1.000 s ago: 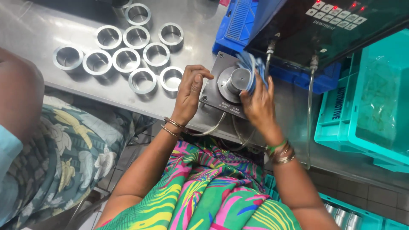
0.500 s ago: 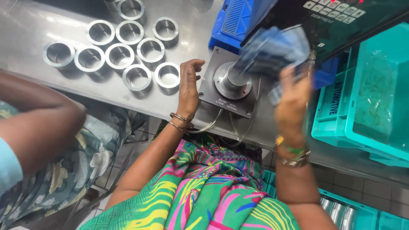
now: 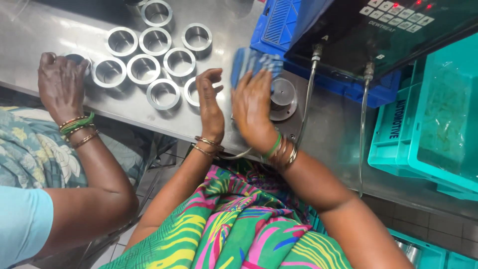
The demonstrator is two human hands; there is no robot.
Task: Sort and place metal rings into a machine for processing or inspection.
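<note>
My right hand (image 3: 251, 107) grips a blue cloth (image 3: 256, 62), blurred by motion, just left of a round metal fixture (image 3: 283, 94) on its square grey base. What the cloth wraps, if anything, is hidden. My left hand (image 3: 209, 99) stands on edge beside it with fingers apart and holds nothing; it partly covers the nearest steel ring (image 3: 190, 92). Several more shiny steel rings (image 3: 143, 68) lie in rows on the steel table (image 3: 45, 35).
A co-worker's hand (image 3: 62, 84) rests on a ring at the table's left. A black control box (image 3: 378, 35) with two hoses sits on a blue crate (image 3: 279, 25). Teal crates (image 3: 428, 129) stand at right, with more below.
My right hand lifted the blue cloth off the fixture and swung it left, leaving the fixture top bare. My left hand left the fixture base. The co-worker's hand reached onto the table.
</note>
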